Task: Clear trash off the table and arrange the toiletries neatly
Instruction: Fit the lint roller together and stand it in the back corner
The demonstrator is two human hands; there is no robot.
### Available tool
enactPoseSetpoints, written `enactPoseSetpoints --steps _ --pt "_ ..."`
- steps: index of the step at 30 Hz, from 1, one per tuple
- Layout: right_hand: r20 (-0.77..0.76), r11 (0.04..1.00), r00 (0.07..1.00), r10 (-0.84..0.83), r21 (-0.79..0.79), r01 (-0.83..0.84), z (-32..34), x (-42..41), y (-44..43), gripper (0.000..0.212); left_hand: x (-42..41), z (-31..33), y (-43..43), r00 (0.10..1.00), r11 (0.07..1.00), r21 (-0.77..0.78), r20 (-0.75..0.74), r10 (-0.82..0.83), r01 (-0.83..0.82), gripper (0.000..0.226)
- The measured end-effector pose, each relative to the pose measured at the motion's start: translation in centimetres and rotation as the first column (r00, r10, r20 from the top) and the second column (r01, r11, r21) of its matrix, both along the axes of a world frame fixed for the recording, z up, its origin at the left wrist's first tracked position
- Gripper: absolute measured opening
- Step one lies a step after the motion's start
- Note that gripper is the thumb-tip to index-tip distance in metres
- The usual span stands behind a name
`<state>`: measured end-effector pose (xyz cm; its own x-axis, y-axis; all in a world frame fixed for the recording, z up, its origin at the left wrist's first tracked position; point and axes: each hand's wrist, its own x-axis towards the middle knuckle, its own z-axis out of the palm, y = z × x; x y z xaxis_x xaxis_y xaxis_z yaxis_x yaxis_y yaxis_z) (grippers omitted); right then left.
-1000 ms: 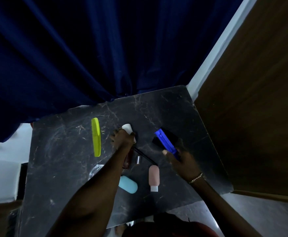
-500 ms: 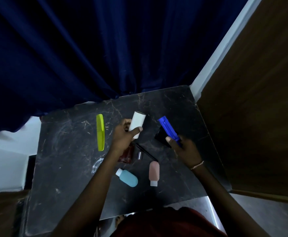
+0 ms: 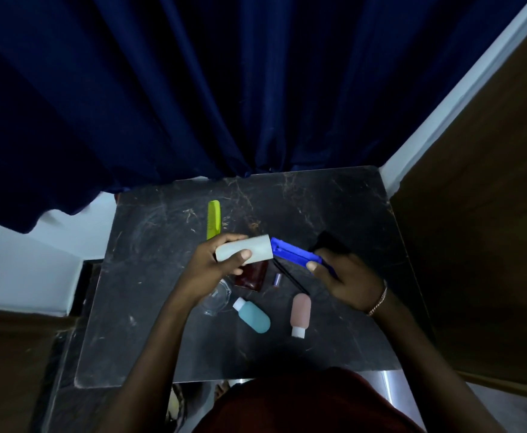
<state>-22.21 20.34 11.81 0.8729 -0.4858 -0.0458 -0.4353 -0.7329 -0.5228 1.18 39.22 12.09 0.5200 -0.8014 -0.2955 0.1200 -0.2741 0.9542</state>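
Barely begun: left hand (image 3: 215, 267) clamped on white cardboard tube (image 3: 244, 252), right hand (image 3: 343, 276) on blue plastic case (image 3: 293, 253), above dark marble desk (image 3: 162, 323) centre; bottles, comb still scattered.

Gold bracelet (image 3: 378, 299), dark red top (image 3: 303, 404)
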Motion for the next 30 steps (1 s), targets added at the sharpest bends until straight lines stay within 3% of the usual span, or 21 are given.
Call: enactPoseSetpoints --steps 5,7,15,22,25,30 --pt "0.054 0.984 0.983 0.173 -0.06 -0.17 2.4 1.3 -1.3 0.036 0.8 1.1 0.3 0.999 0.999 -0.043 0.051 -0.015 0.018 0.026" --pt "0.041 0.977 0.977 0.211 -0.044 -0.209 3.0 1.8 -1.5 0.042 1.2 1.7 0.2 0.997 0.997 -0.066 0.063 -0.041 0.045 0.026" --pt "-0.025 0.98 0.984 0.177 0.094 -0.174 4.2 3.0 -1.6 0.071 2.3 2.4 0.1 0.985 0.993 -0.079 0.158 -0.072 0.085 0.03" --pt "-0.027 0.934 0.986 0.166 0.326 -0.149 4.3 4.0 -1.3 0.071 1.7 2.3 -0.4 0.988 0.988 -0.112 0.123 -0.091 0.105 0.033" --pt "0.0 0.917 0.978 0.207 0.347 -0.194 3.9 5.1 0.4 0.075 -0.6 1.9 -1.9 0.972 0.974 -0.115 0.16 -0.174 0.194 0.031" --pt "0.024 0.899 0.985 0.173 0.404 -0.168 3.3 5.0 0.6 0.084 -0.9 1.5 -2.3 0.967 0.976 -0.083 0.174 -0.184 0.2 0.032"
